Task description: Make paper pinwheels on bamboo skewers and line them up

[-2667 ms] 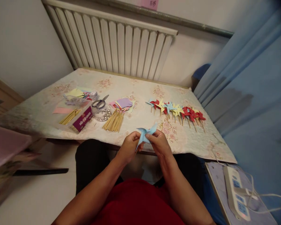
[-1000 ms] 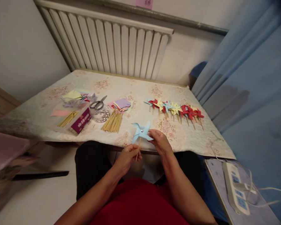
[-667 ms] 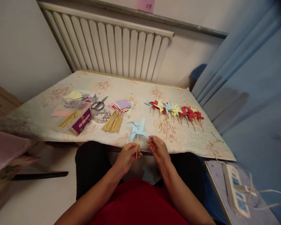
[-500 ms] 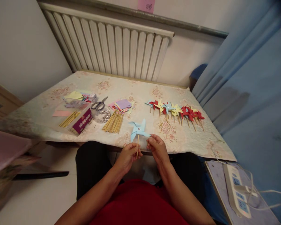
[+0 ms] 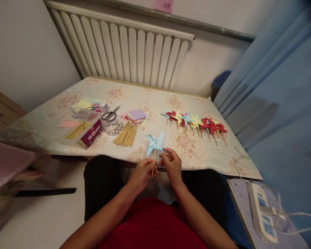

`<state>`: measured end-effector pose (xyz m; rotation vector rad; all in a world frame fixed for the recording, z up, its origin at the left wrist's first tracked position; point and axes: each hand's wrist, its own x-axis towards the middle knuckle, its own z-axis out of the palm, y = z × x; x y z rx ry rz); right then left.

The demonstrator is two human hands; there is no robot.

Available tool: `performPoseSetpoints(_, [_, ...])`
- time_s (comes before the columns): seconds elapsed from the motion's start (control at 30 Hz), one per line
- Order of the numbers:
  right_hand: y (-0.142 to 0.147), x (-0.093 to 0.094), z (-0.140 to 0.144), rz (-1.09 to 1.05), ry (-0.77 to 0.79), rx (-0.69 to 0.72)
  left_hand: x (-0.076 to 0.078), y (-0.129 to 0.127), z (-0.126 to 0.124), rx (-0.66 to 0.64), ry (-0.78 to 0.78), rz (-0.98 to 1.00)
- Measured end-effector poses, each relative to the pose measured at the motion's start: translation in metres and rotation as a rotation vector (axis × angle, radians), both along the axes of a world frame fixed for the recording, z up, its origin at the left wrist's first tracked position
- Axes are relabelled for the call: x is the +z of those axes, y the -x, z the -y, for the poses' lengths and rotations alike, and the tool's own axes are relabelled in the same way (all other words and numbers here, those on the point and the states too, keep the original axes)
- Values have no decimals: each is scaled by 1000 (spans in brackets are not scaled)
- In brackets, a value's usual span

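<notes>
Head view, lower centre of the frame: the left hand (image 5: 143,172) is closed around the thin wooden stick of a light blue paper pinwheel (image 5: 154,143), holding it upright just above the near edge of the table (image 5: 155,98). The right hand (image 5: 171,163) sits touching the lower right blade, thumb and forefinger pinched at the paper's edge. Nearly three seconds ago both hands were bunched around the folded blue paper with no stick showing; a second ago the wheel already stood on its stick with the right hand out at a blade tip. Since then the right hand has drawn in closer to the left and lower on the wheel. Judging by that, the pinwheel is assembled and is being checked or nudged to spin.

Right of centre, a row of finished pinwheels (image 5: 195,121) in blue, red and yellow lies on the cloth. Left of centre lie a bundle of sticks (image 5: 126,133), a stack of coloured paper squares (image 5: 135,114), scissors (image 5: 111,113) and a purple box (image 5: 91,131). At lower right, a white power strip (image 5: 261,211).
</notes>
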<state>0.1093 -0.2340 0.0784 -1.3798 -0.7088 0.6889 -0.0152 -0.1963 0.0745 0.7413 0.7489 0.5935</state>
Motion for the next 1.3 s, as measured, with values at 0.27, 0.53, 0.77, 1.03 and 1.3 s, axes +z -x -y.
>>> performPoseSetpoints(0.27, [0,-1,-7,41,27,-48,-4,0,0,-14,-16,8])
performPoseSetpoints(0.53, [-7,-2,-7,22,16,-54,-7,0,-1,-5,-24,-7])
performPoseSetpoints(0.77, [-9,-4,-6,60,14,-25,-5,2,0,-11,-14,14])
performPoseSetpoints(1.03, [-13,-11,-5,86,9,-37,-2,3,0,8,26,78])
performPoseSetpoints(1.3, [-9,-10,-7,117,31,-52,-3,6,1,6,36,86])
